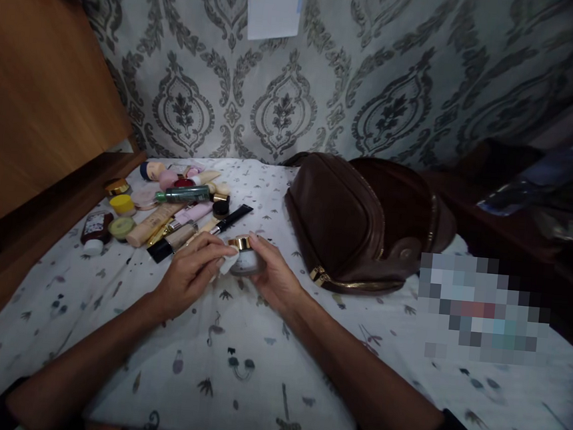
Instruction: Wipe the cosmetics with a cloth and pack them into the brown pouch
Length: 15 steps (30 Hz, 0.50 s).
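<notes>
My right hand (277, 276) is closed around a small jar (245, 263) with a gold lid and a pale, see-through body. Pinched in the fingers of my left hand (192, 270) is a white wipe (228, 263), pressed against the jar's left side. Both hands meet above the cloth in the middle of the view. Just beyond my left hand lie a foundation bottle with a black cap (160, 249) and a black tube (236, 217).
A pile of cosmetics surrounds a green bottle (185, 194) at the left. An unzipped brown leather bag (337, 213) stands at the right, before a patterned curtain (286, 108). Wooden furniture (49, 60) borders the left. A pixelated patch (483, 309) covers something at the right.
</notes>
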Each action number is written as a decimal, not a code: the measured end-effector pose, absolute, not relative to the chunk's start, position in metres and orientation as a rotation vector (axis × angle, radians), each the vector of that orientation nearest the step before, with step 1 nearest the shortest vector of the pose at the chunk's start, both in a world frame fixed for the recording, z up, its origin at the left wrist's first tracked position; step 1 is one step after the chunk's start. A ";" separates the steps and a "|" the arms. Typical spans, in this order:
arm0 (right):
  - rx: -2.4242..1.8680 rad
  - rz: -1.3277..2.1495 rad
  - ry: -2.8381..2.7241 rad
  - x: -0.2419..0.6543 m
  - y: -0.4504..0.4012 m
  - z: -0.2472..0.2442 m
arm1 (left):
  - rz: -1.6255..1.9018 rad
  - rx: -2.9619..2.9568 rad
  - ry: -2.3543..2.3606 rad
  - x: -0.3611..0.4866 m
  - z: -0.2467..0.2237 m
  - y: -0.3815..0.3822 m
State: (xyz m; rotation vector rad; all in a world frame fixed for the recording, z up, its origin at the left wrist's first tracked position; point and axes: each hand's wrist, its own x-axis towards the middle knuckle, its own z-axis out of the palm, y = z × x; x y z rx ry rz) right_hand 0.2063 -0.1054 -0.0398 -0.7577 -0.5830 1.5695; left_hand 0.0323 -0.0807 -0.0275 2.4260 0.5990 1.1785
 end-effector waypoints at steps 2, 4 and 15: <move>-0.756 1.553 -0.540 0.206 -0.105 -0.038 | 1.134 2.449 0.548 0.033 -0.027 -0.082; -0.752 1.551 -0.495 0.207 -0.104 -0.038 | 1.076 2.478 0.495 0.034 -0.027 -0.084; -0.683 1.642 -0.573 0.204 -0.103 -0.044 | 1.201 2.403 0.657 0.032 -0.029 -0.080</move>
